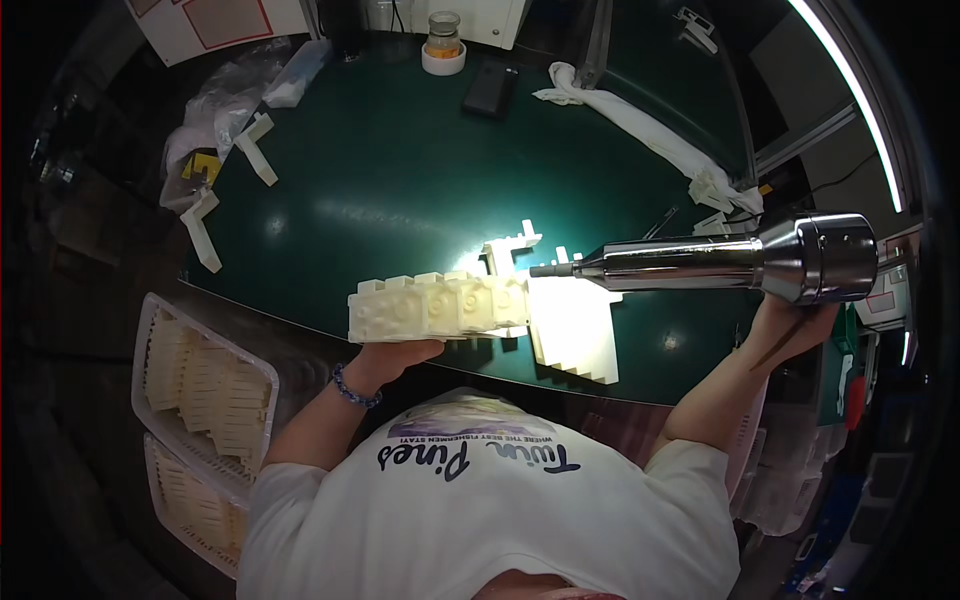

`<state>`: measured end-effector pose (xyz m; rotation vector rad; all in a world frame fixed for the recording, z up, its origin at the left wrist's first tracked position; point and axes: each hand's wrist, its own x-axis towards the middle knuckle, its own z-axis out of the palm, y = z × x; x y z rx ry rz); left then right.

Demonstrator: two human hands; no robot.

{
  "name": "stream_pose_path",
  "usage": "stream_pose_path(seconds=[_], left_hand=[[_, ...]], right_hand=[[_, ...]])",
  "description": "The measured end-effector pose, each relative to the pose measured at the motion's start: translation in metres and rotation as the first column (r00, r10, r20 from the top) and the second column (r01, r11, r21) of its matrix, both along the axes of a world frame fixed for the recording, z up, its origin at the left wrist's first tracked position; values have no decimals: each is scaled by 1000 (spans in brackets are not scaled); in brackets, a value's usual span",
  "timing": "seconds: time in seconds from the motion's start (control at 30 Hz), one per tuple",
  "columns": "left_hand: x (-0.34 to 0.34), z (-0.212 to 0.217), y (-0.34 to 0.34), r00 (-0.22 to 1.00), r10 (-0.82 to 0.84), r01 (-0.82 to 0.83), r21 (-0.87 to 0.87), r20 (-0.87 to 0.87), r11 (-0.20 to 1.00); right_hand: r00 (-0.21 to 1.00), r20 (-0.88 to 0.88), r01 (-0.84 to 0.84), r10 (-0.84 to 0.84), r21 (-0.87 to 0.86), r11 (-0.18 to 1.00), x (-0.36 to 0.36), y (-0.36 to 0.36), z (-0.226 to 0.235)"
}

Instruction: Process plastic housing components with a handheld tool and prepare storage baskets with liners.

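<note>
My left hand (396, 357) is closed on a long cream plastic block (438, 310), holding it up over the front edge of the table; most of its fingers are hidden beneath. Raised squares and round bosses line the block's near face. At the block's right end is a stepped cream part (575, 335), washed out by bright light. Behind them shows a small angled cream piece (510, 247). My right hand (790, 325) is closed below a chrome heat gun (690, 264), its grip mostly hidden. The gun's thin nozzle points left, just above the stepped part.
The green table (370, 150) bears two angled cream pieces (257, 150) beside plastic bags (225, 105) at the left. A jar (443, 37), a black box (490, 87) and a white cloth (650, 125) lie farther back. Baskets of cream parts (205, 390) stand lower left.
</note>
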<state>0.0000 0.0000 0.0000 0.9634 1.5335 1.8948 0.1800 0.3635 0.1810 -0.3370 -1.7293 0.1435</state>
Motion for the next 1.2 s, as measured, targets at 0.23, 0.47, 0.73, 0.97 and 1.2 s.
stream_pose_path(seconds=[0.23, 0.47, 0.73, 0.97, 1.2], left_hand=[[3, 4, 1, 1000, 0, 1, -59, 14, 998], [1, 1, -2, 998, 4, -15, -185, -61, 983], [-1, 0, -2, 982, 16, -53, -195, -187, 979], [-2, 3, 2, 978, 27, -60, -154, -206, 986], [2, 9, 3, 994, 23, -43, -186, -110, 981]], right_hand=[[1000, 21, 1, -2, 88, 996, 1, 4, 8], [994, -57, -97, 98, 16, 995, 4, 10, 5], [1000, 1, 4, -4, 183, 983, -10, -14, 18], [952, -151, -269, 267, 6, 963, -8, -4, 10], [981, 58, 157, -186, 336, 929, 1, -5, 10]])
